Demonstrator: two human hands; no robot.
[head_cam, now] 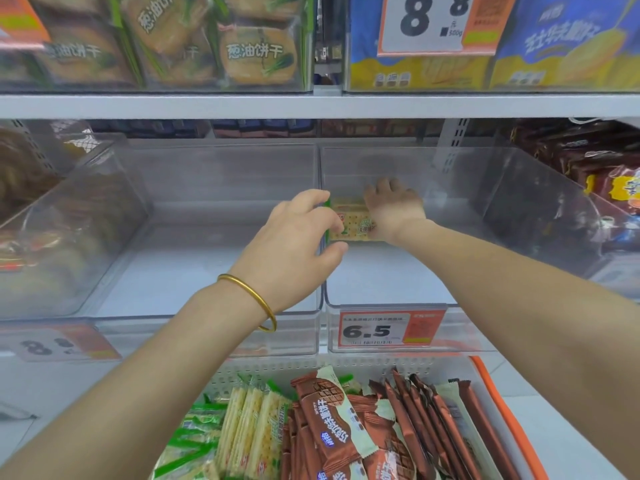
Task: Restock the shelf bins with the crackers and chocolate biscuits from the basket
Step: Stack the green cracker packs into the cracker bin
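Both my hands reach into the clear right-hand shelf bin [398, 308] on the middle shelf. My left hand [298, 233] pinches the green-edged end of a cracker packet [351, 223]. My right hand [393, 209] lies on the packet's right side with its fingers curled over the far edge, deep in the bin. The clear bin to the left [207, 317] holds nothing that I can see. Below, the basket [498, 393] holds green-and-cream cracker packets [252, 417] on the left and brown chocolate biscuit packets [332, 414] on the right.
A 6.5 price tag [391, 330] hangs on the right bin's front. The upper shelf [311, 105] carries bins of scallion crackers [256, 53] and blue-yellow packs [571, 43]. Neighbouring bins at far left [38, 237] and far right [602, 174] hold other snacks.
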